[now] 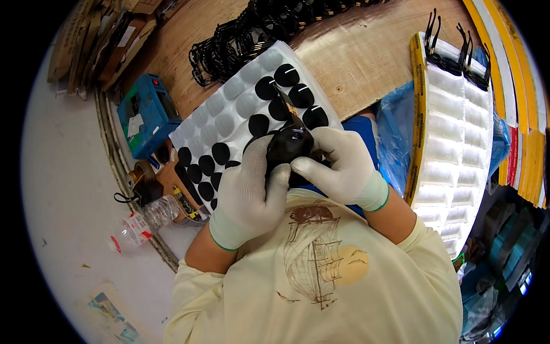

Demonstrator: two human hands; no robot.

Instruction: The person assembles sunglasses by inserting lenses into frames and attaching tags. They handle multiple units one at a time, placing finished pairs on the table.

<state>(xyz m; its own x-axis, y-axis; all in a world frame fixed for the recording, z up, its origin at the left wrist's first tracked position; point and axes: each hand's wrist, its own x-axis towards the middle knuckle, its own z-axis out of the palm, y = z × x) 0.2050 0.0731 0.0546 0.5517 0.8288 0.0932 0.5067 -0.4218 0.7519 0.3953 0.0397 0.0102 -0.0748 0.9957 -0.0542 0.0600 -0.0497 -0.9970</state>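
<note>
Both my hands wear whitish knit gloves and are closed on one pair of black sunglasses in front of my chest. My left hand grips one side, its thumb along the lower edge. With thumb and fingers, my right hand pinches the other side. One temple arm of the sunglasses points away from me. Beneath and beyond them lies a white sheet-like tray with round pockets, several holding dark lenses. My fingers hide part of the frame.
Many black eyeglass frames are heaped at the far table edge. On the right stands a white compartmented tray with finished-looking sunglasses on its far end. A blue box-shaped device and a clear plastic bottle are at left, near stacked cardboard.
</note>
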